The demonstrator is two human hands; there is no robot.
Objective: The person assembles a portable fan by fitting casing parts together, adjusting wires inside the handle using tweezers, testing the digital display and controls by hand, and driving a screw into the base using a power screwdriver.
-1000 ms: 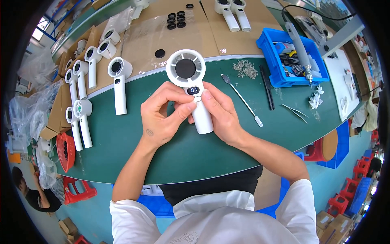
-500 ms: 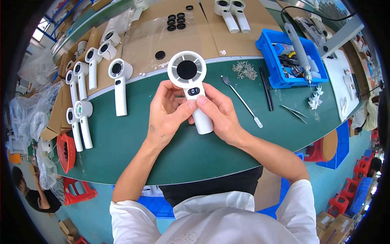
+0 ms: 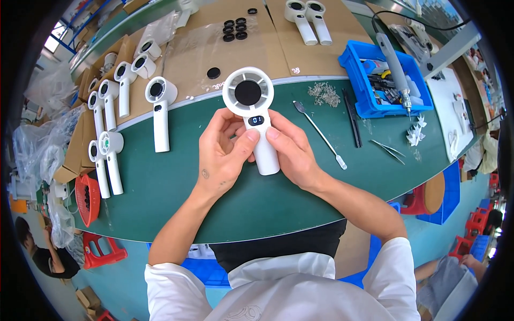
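Observation:
A white handheld fan (image 3: 251, 107) with a round head, a black centre and a small dark display on its handle is held upright over the green table (image 3: 176, 187). My left hand (image 3: 225, 155) grips the handle from the left, thumb just under the display. My right hand (image 3: 292, 152) grips it from the right, thumb tip meeting the left thumb on the handle. The lower end of the handle sticks out below both hands.
More white fans (image 3: 159, 109) lie in a row at the left. A blue bin (image 3: 383, 80) with an electric screwdriver (image 3: 393, 64) sits at the right. A thin metal tool (image 3: 321, 134), tweezers (image 3: 388, 150), a screw pile (image 3: 324, 95), black round parts (image 3: 235, 29) and a red basket (image 3: 88, 198) surround.
The fan has shifted slightly up and away from me in both hands; my thumbs have closed in under the display.

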